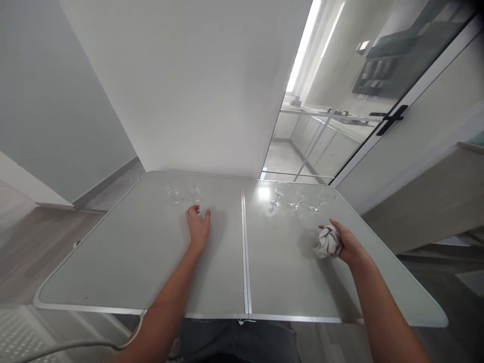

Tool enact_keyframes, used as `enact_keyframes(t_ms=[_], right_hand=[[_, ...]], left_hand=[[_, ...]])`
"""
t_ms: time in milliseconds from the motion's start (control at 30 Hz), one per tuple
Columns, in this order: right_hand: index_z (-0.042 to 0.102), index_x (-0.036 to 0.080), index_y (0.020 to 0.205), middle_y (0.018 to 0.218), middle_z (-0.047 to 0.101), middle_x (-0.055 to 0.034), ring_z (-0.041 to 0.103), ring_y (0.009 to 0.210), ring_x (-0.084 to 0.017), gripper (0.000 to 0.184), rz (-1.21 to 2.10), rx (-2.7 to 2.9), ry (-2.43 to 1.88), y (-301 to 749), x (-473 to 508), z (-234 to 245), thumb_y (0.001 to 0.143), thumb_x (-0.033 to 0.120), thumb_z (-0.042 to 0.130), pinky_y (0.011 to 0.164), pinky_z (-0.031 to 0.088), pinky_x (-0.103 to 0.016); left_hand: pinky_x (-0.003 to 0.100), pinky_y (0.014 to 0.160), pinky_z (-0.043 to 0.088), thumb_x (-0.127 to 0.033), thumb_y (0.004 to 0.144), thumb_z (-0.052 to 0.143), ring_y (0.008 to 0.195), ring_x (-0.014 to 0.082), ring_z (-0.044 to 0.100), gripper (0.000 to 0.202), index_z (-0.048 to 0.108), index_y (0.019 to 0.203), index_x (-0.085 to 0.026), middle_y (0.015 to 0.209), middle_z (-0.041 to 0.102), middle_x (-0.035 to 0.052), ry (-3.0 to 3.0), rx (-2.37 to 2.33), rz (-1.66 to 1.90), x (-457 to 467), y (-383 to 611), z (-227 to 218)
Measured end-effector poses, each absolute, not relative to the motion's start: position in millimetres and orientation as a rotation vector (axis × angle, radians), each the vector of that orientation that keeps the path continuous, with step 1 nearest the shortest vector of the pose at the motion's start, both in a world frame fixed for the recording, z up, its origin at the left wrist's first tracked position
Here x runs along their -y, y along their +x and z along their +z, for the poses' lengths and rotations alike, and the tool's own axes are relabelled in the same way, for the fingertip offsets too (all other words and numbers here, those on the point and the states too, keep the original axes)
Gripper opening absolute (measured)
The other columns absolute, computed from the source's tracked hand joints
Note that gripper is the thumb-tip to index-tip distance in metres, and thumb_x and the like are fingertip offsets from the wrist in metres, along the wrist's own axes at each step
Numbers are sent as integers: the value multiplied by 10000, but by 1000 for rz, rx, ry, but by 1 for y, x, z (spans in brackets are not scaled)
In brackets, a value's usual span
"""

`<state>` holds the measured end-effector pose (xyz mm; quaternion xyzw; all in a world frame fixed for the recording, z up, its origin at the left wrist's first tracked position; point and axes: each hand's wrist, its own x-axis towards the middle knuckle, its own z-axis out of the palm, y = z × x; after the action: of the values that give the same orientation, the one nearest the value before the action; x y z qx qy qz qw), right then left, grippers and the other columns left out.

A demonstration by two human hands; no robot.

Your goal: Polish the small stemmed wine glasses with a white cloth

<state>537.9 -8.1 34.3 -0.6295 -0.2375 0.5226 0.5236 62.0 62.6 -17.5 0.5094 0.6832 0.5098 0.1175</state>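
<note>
My right hand (350, 244) grips a crumpled white cloth with dark stripes (327, 242) above the right half of the table. Over the left half, my left hand (198, 227) is empty, its thumb apart from its loosely curled fingers. Just beyond its fingertips stand two clear stemmed glasses, a left one (174, 193) and a right one (195, 191); neither is touched. Three more stemmed glasses form a row at the far edge of the right half: one near the middle seam (278, 194), a second (298, 199) and a third (319, 202). Their clear outlines are faint.
The pale folding table (280, 272) has a metal-edged seam (245, 252) down its middle. A white wall (196, 101) rises behind it. At the back right is a glass door with a black handle (393, 119). A white cable (128, 340) runs by my left arm.
</note>
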Motion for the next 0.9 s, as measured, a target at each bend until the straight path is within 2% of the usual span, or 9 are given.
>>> enact_keyframes(t_ms=[100,167,233,333,467,600,700,767,900], right_hand=[[755,130,987,797,733,-103,683,649,-226,405,1621,448,-1306,507,48,31,796,482,693,632,570,-334],[757,151,1000,875,745,-94,693,715,-223,344,1695,429,-1196,483,66,27,771,406,730,677,572,-319],[759,166,953,890,744,-66,681,734,-199,264,1674,441,-1143,460,77,21,735,315,780,696,562,-290],[754,169,933,883,730,-43,648,731,-171,259,1655,478,-1137,429,84,9,740,326,824,680,538,-262],[709,208,874,805,676,15,577,654,-126,272,1629,499,-1108,402,86,-3,721,376,859,587,484,-222],[628,242,875,873,665,26,602,728,-148,328,1540,527,-1125,393,73,-4,701,384,867,624,511,-249],[565,236,865,867,641,22,614,774,-172,389,1310,550,-1187,380,41,4,653,371,862,668,534,-289],[532,234,878,818,589,39,586,749,-158,391,1027,584,-1246,364,14,11,651,363,823,665,520,-280],[511,218,858,766,498,47,463,669,-121,234,502,1028,-1330,327,-26,21,780,357,682,643,421,-242]], left_hand=[[510,1102,409,-319,752,786,1304,367,507,735,433,1344,-66,1340,515,258,1400,-2049,1319,-80,58,-15],[510,1152,363,-335,729,814,1396,396,426,859,367,1402,-43,1422,456,302,1392,-2048,1329,-93,59,-11],[505,1169,346,-363,735,818,1439,398,380,927,308,1439,-41,1471,410,323,1341,-2062,1402,-107,59,-9],[494,1155,361,-366,769,801,1425,379,416,919,269,1451,-55,1470,416,335,1258,-2035,1520,-128,58,-9],[449,1072,435,-349,899,665,1256,294,588,670,311,1413,-106,1331,568,266,1269,-1919,1692,-149,53,-10],[358,917,508,-368,968,555,947,201,680,480,393,1360,-143,1031,688,118,1332,-1842,1729,-146,58,-1],[284,796,515,-444,909,647,782,151,660,506,477,1331,-222,938,691,35,1644,-1662,1634,-121,76,5],[268,754,502,-491,838,728,751,147,654,547,546,1297,-255,924,705,19,1916,-1572,1478,-99,90,4],[254,642,454,-566,768,773,722,168,672,579,658,1251,-268,882,745,30,2238,-1577,1250,-69,104,-7]])
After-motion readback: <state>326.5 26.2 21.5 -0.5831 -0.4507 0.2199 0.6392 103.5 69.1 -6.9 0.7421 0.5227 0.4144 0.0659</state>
